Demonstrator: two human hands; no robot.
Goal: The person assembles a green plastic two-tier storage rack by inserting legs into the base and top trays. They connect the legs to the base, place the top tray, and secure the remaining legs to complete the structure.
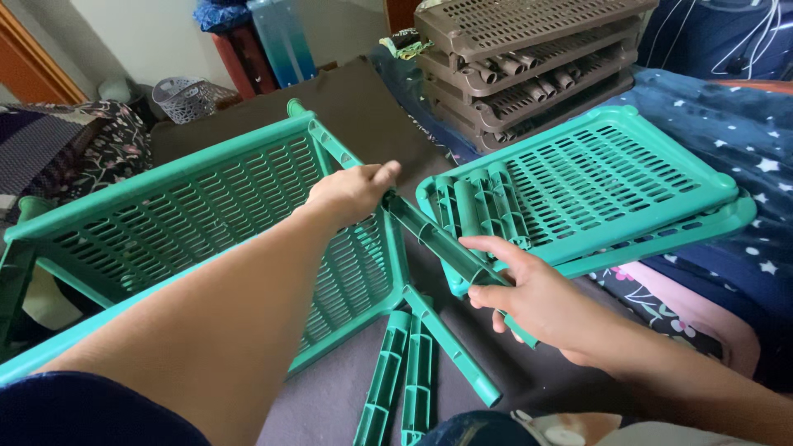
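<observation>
The right hand [537, 301] is closed around a green leg [438, 241] at its lower end. The left hand [351, 192] grips the corner of the green shelf [206, 206] where the leg's upper end meets it. Right of this shelf lie 2 stacked green trays [611, 177]; below its corner, 2 loose legs [401, 384] rest on the dark mat [363, 99].

Both hands out front: left hand [353, 192] fisted, arm extended; right hand [529, 296] curled, gripping.

Slatted shelf [206, 215] left, stacked trays [603, 182] right — loose legs [405, 380] in front
</observation>
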